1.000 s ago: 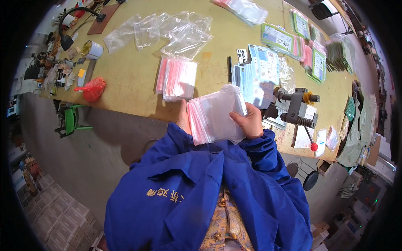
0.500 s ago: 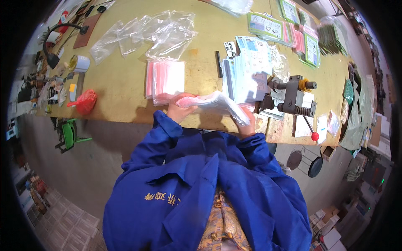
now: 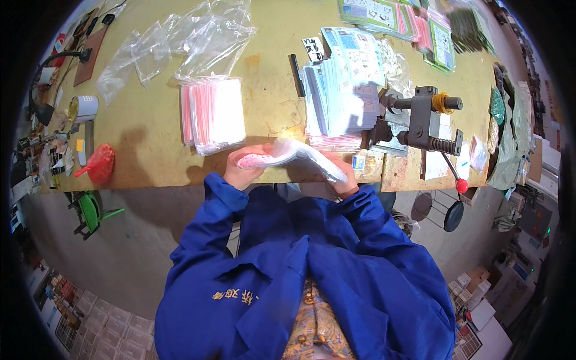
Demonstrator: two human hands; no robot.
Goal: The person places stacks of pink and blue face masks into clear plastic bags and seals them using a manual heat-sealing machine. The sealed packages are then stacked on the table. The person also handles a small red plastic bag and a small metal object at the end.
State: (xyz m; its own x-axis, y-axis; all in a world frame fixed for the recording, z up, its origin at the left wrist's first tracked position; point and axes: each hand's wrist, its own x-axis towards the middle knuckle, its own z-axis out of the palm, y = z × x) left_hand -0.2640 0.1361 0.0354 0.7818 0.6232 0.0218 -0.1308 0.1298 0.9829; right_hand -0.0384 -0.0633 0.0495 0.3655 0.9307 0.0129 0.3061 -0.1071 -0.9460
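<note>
A bent stack of white and pink plastic bags [image 3: 294, 151] spans the space between my hands, just above the table's front edge. Its left end is gripped by my left hand [image 3: 245, 168], fingers closed round it. My right hand [image 3: 343, 180] is closed on the other end, its fingers partly hidden behind the stack. Beyond my left hand lies a pile of pink and white bagged sheets [image 3: 213, 115]. Past my right hand are printed light-blue sheets [image 3: 345, 90], with more pink bagged sheets [image 3: 336, 143] under their near edge.
To the right stands a metal hand press [image 3: 423, 123] with a red-knobbed lever [image 3: 461, 185]. Clear plastic bags [image 3: 204, 36] lie at the back left. A black marker [image 3: 297, 75] sits beside the printed sheets. A red plastic bundle [image 3: 99, 165] and a tin can [image 3: 84, 108] are far left.
The view has shifted, so the table's things sit farther left and higher. The bag stack stays in both hands, its middle now arched more sharply.
</note>
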